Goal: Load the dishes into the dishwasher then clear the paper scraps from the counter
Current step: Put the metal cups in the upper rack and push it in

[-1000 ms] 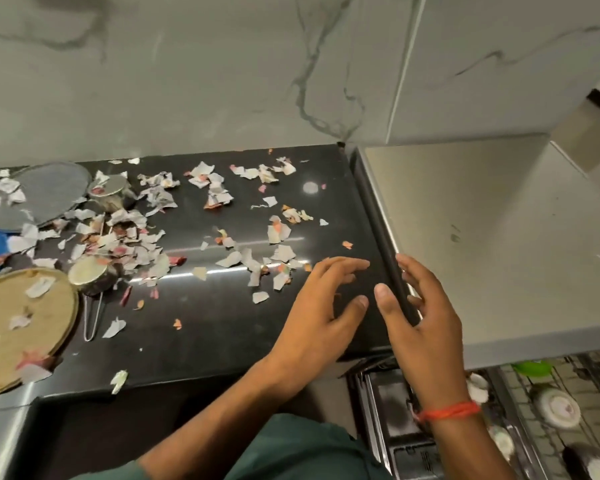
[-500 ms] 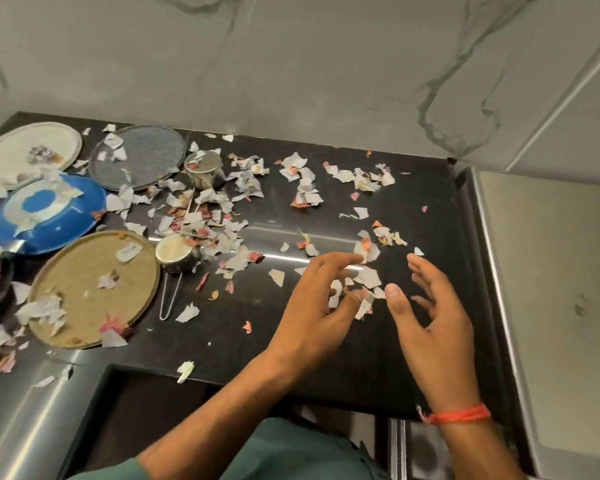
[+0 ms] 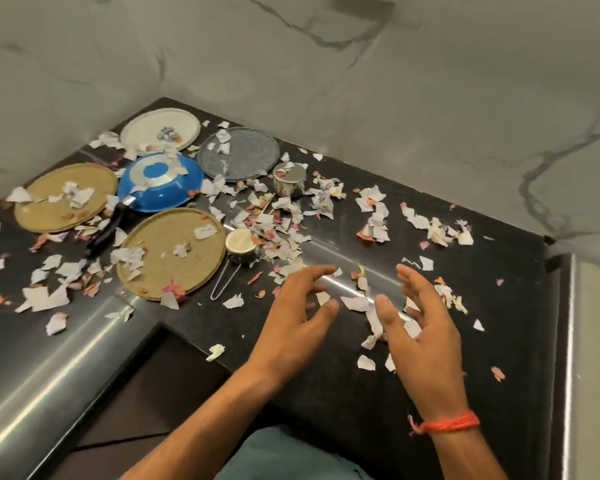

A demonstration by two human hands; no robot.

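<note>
since the earlier frame your left hand [image 3: 293,327] and right hand [image 3: 421,336] have spread apart, fingers relaxed, holding nothing, over paper scraps [image 3: 357,303] on the black counter [image 3: 326,393]. at left lie four plates [image 3: 172,252], one blue pan [image 3: 161,181], two steel cups [image 3: 289,179].

Both hands, the left hand [image 3: 293,327] and the right hand [image 3: 421,336], hover with fingers spread over the black table [image 3: 326,386] among torn paper scraps [image 3: 281,233], while plates, an upturned blue pan [image 3: 161,183] and two steel cups sit farther left.
</note>
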